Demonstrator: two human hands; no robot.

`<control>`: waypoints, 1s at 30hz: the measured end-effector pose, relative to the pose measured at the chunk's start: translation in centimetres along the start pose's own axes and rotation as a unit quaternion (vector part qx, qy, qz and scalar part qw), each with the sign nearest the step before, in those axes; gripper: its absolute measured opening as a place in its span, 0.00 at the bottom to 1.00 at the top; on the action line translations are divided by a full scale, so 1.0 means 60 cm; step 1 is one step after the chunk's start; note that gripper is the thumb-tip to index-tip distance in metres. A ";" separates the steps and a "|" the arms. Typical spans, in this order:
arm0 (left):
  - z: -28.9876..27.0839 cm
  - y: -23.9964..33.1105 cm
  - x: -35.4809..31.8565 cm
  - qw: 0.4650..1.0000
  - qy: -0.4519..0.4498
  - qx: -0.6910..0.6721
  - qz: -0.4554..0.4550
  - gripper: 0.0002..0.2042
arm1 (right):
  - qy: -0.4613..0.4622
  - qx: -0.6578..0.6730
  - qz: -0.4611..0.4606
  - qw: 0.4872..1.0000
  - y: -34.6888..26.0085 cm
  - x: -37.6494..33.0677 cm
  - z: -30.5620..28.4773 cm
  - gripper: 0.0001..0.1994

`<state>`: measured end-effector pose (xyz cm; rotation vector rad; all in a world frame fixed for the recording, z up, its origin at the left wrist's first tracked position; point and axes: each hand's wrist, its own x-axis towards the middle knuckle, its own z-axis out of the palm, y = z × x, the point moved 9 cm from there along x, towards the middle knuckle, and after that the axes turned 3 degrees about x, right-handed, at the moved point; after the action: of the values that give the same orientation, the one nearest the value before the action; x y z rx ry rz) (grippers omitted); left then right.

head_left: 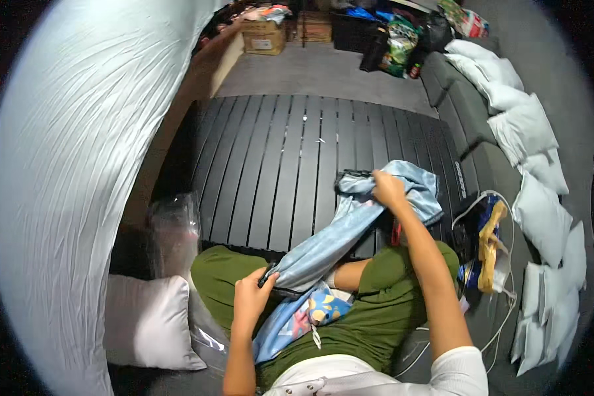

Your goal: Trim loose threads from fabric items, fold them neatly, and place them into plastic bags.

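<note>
A light blue cloth (327, 244) with dark edging stretches slantwise between my two hands, over my lap and the near edge of the slatted table. My left hand (252, 290) is closed on its dark edge close to my left knee. Farther off and to the right, my right hand (388, 188) grips a bunched part of the same cloth, above the table. Its far end hangs in folds to the right of that hand. In my lap lies a part of blue cloth with a colourful print (317, 310). What kind of item the cloth is, I cannot tell.
Before me stands a dark slatted table (270, 165). A white pillow (152, 320) and clear plastic (175, 231) lie at my left, beside a large pale hanging sheet (79, 165). Pale cushions (541, 204) line the grey sofa (468, 119); cables (508, 264) trail at my right. Boxes (264, 37) stand behind.
</note>
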<state>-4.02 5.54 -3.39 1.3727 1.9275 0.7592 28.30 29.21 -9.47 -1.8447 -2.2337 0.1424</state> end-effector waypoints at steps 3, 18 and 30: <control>0.019 -0.027 -0.002 0.998 -0.043 0.033 0.009 0.14 | 0.229 0.171 0.139 0.948 0.154 0.000 -0.078 0.12; 0.098 -0.097 -0.044 0.961 -0.164 -0.189 -0.119 0.19 | 0.079 0.197 -0.119 0.970 -0.076 0.042 0.018 0.25; 0.091 -0.095 -0.065 0.892 -0.079 -0.411 -0.169 0.19 | 0.153 0.217 0.012 0.964 -0.022 0.028 0.065 0.10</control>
<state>-2.13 0.65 -10.46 0.5380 1.3832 1.0714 25.82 30.87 -12.71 -1.5384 -1.7969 0.3011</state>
